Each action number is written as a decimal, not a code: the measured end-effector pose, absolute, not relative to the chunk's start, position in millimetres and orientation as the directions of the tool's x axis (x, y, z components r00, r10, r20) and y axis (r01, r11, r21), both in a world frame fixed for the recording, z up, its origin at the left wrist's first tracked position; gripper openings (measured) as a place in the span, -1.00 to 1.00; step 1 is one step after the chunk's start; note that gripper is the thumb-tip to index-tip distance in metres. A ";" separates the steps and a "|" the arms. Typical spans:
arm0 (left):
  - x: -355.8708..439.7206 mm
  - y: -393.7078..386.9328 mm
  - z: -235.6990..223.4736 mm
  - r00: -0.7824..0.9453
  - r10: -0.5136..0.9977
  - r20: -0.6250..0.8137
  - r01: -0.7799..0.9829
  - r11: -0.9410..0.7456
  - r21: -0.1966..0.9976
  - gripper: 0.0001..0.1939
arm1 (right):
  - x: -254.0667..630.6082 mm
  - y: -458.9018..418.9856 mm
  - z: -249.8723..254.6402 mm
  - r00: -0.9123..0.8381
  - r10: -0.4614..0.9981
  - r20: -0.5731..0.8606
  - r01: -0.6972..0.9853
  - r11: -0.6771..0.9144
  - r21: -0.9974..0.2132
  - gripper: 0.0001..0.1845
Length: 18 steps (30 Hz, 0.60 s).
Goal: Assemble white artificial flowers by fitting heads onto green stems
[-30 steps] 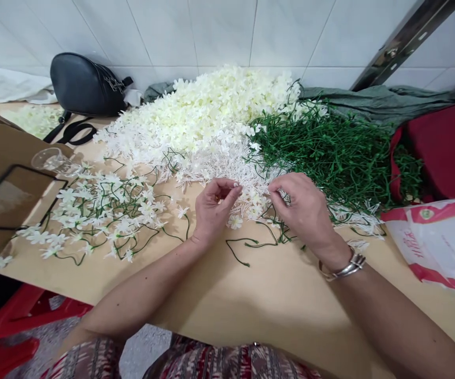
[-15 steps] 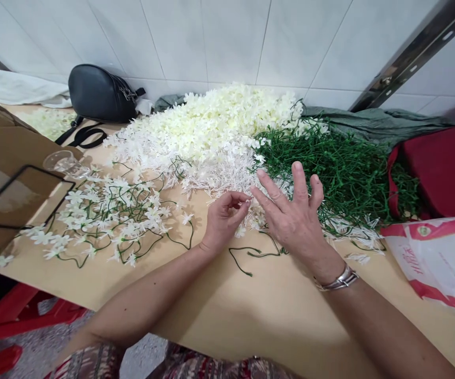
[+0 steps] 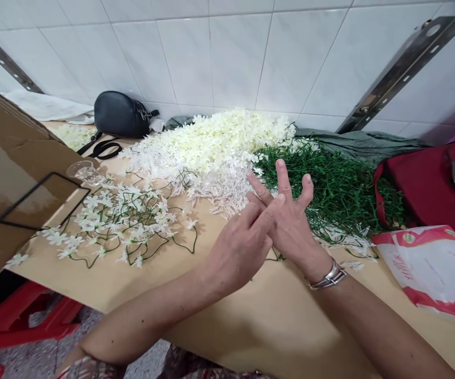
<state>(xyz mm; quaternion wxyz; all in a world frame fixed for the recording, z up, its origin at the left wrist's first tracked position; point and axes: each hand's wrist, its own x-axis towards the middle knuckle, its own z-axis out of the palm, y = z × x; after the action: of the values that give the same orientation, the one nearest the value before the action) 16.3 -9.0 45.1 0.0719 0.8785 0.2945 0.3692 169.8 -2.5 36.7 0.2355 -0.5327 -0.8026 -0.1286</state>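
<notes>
Tan, smooth tabletop, white tiled wall behind: the left hand overlaps the splayed right hand; whether either pinches anything cannot be told. Just beyond lie heaped white-and-cream artificial flowers, beside tangled green plastic stems, apparently kept separate within reach; stemmed white artificial flowers spread left.

A loose mound of cream-white blossoms rises at the back of the counter, with thin white pieces strewn in a tangle along its front edge. Touching it on the right lies a thick, springy heap of dark green stems, bare and interlaced. Well to the left, white flowers on green stems sprawl in a flatter cluster, petals spread, their stems curving every way.
</notes>
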 end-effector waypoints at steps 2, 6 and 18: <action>14.0 -10.4 47.1 0.565 0.591 0.576 0.501 -0.800 0.329 -0.31 | 165.7 -2.1 34.8 -0.313 0.787 0.531 0.910 0.409 -0.069 -0.57; 7.9 -11.0 46.0 0.562 0.595 0.575 0.547 -0.789 0.281 -0.36 | 159.7 -1.1 32.4 -0.318 0.781 0.537 0.909 0.413 -0.062 -0.58; -2.4 -7.6 52.5 0.541 0.616 0.572 0.490 -0.784 0.381 -0.42 | 154.7 1.1 27.2 -0.355 0.739 0.572 0.909 0.416 0.027 -0.52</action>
<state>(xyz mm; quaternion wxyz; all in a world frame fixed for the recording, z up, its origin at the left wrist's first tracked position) -2.4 -7.6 52.5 0.0878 0.8735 0.3165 0.3594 154.7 1.1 27.2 0.2454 -0.5120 -0.8048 -0.1729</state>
